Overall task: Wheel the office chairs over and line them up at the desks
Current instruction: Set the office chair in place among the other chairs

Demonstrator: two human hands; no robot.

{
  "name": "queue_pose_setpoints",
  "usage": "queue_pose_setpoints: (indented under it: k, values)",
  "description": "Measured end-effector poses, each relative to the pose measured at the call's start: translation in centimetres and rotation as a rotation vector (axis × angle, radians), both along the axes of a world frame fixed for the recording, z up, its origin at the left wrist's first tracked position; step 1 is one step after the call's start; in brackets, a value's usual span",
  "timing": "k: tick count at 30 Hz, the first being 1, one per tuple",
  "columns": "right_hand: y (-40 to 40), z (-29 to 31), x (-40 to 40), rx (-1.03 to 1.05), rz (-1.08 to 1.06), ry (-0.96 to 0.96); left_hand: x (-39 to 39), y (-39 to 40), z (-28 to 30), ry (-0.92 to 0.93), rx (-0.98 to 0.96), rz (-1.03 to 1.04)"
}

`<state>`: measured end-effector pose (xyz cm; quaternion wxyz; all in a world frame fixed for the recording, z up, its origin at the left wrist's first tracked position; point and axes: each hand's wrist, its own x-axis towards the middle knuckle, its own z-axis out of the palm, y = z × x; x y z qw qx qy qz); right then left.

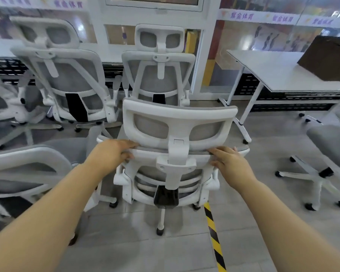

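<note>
A white office chair with grey mesh (177, 122) stands right in front of me, its back toward me. My left hand (112, 152) grips the top left edge of its backrest, fingers curled over the rim. My right hand (232, 163) holds the top right edge, thumb under the rim and fingers laid over it. Two more white chairs, one (67, 75) at the back left and one (161, 71) straight ahead, stand lined up at a long white desk (110, 52) by the window. A white desk (279, 69) stands at the right.
A brown cardboard box (328, 59) sits on the right desk. Another chair (330, 150) stands at the right, and further chairs (24, 169) crowd the left side. Yellow-black hazard tape (214, 238) runs along the tiled floor.
</note>
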<state>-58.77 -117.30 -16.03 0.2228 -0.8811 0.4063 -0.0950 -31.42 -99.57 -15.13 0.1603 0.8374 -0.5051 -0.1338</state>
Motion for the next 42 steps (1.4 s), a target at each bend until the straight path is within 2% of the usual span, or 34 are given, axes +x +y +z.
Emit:
queue_pose_setpoints:
  k: [5,14,21,42]
  values:
    - [-1.3,0.1,-0.7,0.027,0.076,0.024,-2.7,0.7,0.2,-0.069,-0.018,0.097]
    - [-2.4,-0.6,-3.1,-0.110,0.228,0.021,-6.5,2.1,-0.8,-0.084,-0.078,0.200]
    - [-1.8,-0.7,-4.5,-0.130,0.234,0.000,-8.6,2.5,-1.2,-0.147,-0.109,0.201]
    - [-2.1,0.1,-2.3,-0.084,0.130,-0.045,-5.6,0.4,-1.8,-0.066,-0.126,0.124]
